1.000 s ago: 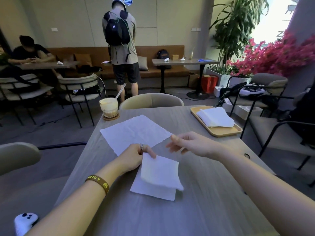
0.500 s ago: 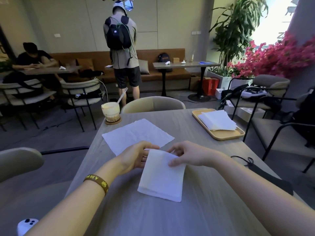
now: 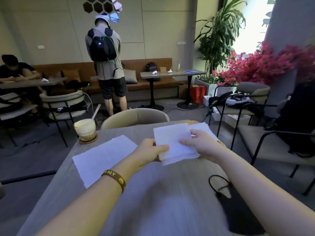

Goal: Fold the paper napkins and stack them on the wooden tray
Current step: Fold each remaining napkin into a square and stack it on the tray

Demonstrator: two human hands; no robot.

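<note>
Now the folded napkin (image 3: 172,143) is lifted off the table (image 3: 153,193), pinched by left hand (image 3: 150,151) & right hand (image 3: 201,143), moving twd the wooden tray (image 3: 193,122); 1 fold done.

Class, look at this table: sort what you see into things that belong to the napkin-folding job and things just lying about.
Part of the job:
- folded napkin, held by left hand and right hand
- unfolded napkin lying flat
- napkin stack on the wooden tray

Just lying about:
- glass drink on a coaster
- black face mask
- the bystanders' bags and chairs
</note>
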